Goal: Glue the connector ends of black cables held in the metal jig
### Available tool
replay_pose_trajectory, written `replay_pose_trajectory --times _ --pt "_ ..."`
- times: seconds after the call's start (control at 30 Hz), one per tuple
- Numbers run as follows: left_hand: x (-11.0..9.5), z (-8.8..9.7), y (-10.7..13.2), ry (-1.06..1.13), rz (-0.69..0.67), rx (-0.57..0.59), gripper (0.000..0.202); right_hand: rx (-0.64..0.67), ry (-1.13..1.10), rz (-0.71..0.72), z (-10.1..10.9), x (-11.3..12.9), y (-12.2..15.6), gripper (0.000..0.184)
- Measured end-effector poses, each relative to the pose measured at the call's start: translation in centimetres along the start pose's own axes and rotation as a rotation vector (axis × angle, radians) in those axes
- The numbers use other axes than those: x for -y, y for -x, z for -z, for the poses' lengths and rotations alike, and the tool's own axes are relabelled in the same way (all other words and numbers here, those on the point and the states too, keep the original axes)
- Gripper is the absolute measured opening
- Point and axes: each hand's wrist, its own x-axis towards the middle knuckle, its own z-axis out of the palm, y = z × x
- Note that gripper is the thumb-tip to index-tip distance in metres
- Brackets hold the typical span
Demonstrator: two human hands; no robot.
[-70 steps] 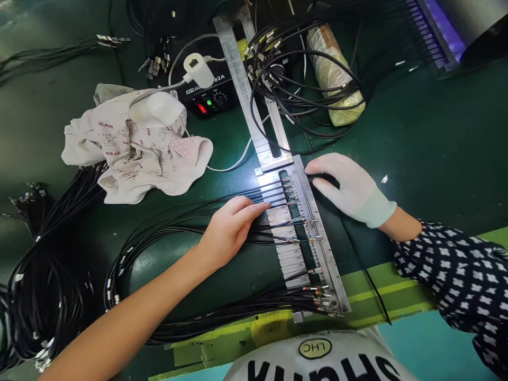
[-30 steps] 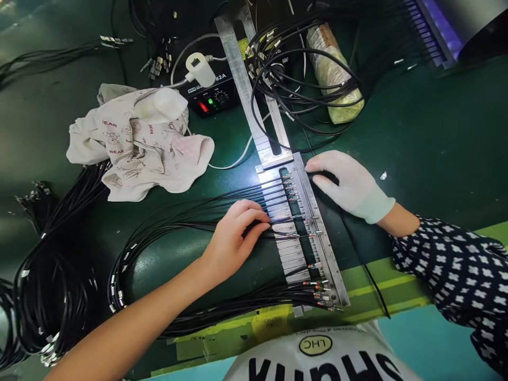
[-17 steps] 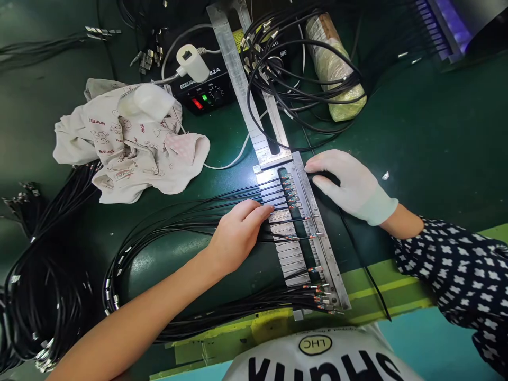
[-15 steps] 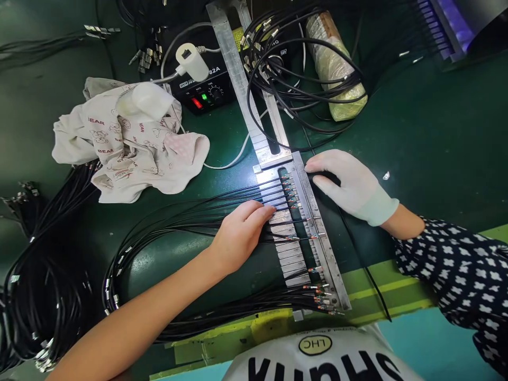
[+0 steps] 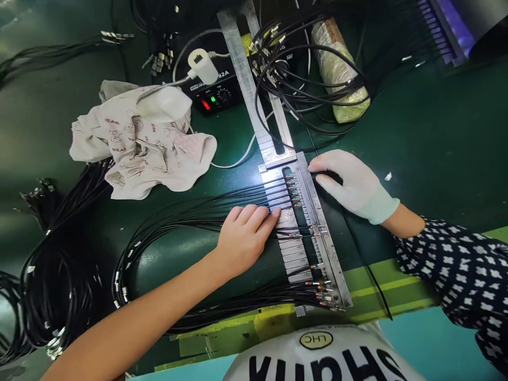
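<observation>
My left hand, bare, is closed over black cables at the left edge of a slotted metal fixture. Its thumb and forefinger pinch at a cable beside the slots. Above the fingers, several cables lie side by side across the fixture, their small metal-tipped ends in a row over its long opening. More cable ends are bunched at its lower end. My right hand, in a white glove, rests by the upper right rail, thumb and forefinger apart, nothing between them.
A printed cloth lies at the left, near a black control box with lit switches. Coiled black cables and a wrapped roll sit at the back. Cable bundles occupy the left side.
The view has shifted slightly, so most things on the left appear further right. My left hand's fingers are more visibly curled, and the thumb sits a little lower. My right hand has hardly moved.
</observation>
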Motion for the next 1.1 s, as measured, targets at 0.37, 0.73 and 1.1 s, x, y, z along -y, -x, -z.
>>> replay_pose_trajectory --times 0.37,0.73,1.1 --pt "-0.9 0.2 -2.2 0.251 0.107 0.035 0.026 -0.009 0.04 -0.018 0.2 0.6 2.4 0.025" --pt "-1.1 1.8 0.6 0.752 0.205 0.227 0.016 -0.001 0.022 -0.026 0.3 0.9 2.1 0.024" --pt "1.5 1.1 1.0 0.333 0.059 0.104 0.038 0.013 0.018 -0.037 0.3 0.8 2.1 0.025"
